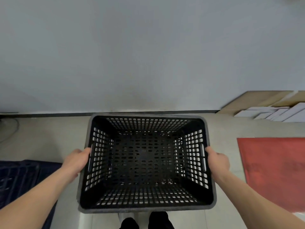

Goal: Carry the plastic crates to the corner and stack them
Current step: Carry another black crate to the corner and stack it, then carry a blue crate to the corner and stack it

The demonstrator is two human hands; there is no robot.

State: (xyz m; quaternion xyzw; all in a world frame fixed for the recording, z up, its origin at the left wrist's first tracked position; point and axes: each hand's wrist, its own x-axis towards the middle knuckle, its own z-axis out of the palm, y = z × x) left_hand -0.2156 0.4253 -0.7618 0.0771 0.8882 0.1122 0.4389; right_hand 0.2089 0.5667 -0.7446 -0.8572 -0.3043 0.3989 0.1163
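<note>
A black perforated plastic crate (145, 162) with a grey rim fills the lower middle of the head view, its far end close to the wall. My left hand (76, 161) grips the handle slot on its left side, and my right hand (217, 160) grips the slot on its right side. The crate holds nothing. Whether it rests on the floor or hangs in the air, I cannot tell.
A pale grey wall (148, 55) with a dark skirting stands just behind the crate. Right of it lie a red mat (274, 169) and, against the wall, cardboard boxes (270, 104) with white sheets. A dark blue crate (19, 180) sits at the left.
</note>
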